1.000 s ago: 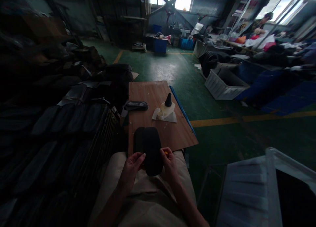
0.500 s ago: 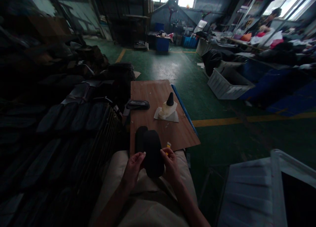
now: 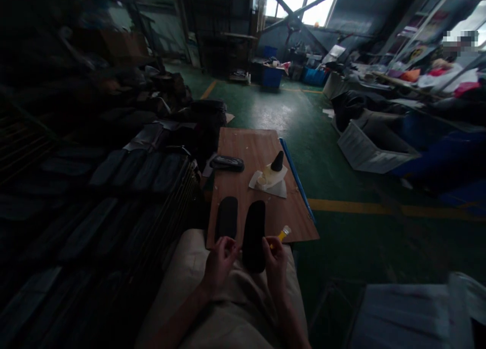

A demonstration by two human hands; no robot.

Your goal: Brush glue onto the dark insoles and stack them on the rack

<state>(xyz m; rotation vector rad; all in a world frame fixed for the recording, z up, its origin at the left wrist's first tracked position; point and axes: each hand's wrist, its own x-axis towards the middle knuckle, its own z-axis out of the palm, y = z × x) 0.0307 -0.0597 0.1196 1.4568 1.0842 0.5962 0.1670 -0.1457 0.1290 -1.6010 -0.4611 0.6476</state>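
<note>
A black insole-shaped piece (image 3: pixel 253 232) is tilted on edge above my lap, pinched at its right edge by my right hand (image 3: pixel 276 253). A small brush with a yellow handle and pale bristles (image 3: pixel 284 231) sticks out beside the same hand, apparently tucked in its fingers. Just left of the piece is my left hand (image 3: pixel 223 255), its fingers curled together; whatever they hold, if anything, is hidden. Near it, a second black insole-shaped piece (image 3: pixel 228 215) lies flat on the wooden board (image 3: pixel 246 141). Farther up the board, a cream container with a black cone top (image 3: pixel 277 162) stands on pale paper (image 3: pixel 280 188).
Another dark sole-shaped item (image 3: pixel 228 163) rests at the board's left edge. Racks of dark sole-shaped pieces (image 3: pixel 142 172) fill the left side. Pale bins stand on the right, one close (image 3: pixel 402 308) and one farther off (image 3: pixel 364 149). A person works at the far right.
The held piece has turned from face-up to on edge, and my left hand has come off its left edge. The brush swung right with my right hand. The view shifted left.
</note>
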